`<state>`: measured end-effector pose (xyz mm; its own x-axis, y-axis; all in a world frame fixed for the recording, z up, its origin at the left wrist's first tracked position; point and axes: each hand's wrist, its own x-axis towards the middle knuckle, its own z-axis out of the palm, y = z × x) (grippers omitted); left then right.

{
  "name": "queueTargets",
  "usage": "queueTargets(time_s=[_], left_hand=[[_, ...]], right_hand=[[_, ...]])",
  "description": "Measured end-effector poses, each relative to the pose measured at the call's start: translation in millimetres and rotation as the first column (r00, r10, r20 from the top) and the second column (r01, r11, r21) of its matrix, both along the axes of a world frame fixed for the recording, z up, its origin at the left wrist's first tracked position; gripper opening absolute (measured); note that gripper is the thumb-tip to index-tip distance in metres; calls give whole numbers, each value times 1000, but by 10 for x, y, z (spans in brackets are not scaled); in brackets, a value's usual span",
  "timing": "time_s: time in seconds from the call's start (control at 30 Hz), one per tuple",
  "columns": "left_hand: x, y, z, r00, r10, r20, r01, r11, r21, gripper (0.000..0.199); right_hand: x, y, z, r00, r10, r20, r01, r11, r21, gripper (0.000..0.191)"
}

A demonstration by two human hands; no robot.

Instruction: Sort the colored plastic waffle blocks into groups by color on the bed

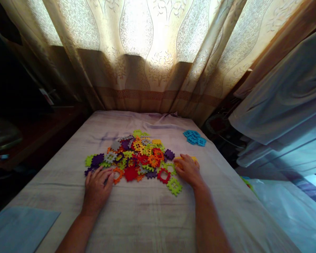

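A heap of flat plastic gear-shaped pieces in red, orange, yellow, green, purple and grey is spread over the bed. At its lower left edge, my left hand rests with loosely bent fingers apart, near an orange square-toothed piece. On the right side, my right hand is closed over a yellow gear piece, which it partly hides; more yellow shows by the fingertips. Just left of that hand lie a red open-centred piece and a lime green piece.
A separate cluster of blue gear pieces lies at the far right of the sheet. A pale blue flat item is at the front left. Patterned curtains hang behind the bed; cloth hangs on the right.
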<state>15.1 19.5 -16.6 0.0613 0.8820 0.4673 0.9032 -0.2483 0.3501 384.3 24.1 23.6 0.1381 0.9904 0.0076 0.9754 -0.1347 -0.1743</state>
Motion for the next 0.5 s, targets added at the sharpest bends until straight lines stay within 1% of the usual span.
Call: queueTargets(time_s=[0.3,0.4,0.5], left_hand=[[30,-35,34,999,6,-33,-4,998,59,30],[27,-37,34,999,3,-35,-1,997,71,29],[21,-36,30,999,4,-37,-2,997,71,28]], right_hand=[[221,-1,-84,996,-93,-1,93,996,15,33],[200,-6,-57,995,-100,-8,100,995,-1,32],[123,-7,-2,995,-96,9,96,995,-28,34]])
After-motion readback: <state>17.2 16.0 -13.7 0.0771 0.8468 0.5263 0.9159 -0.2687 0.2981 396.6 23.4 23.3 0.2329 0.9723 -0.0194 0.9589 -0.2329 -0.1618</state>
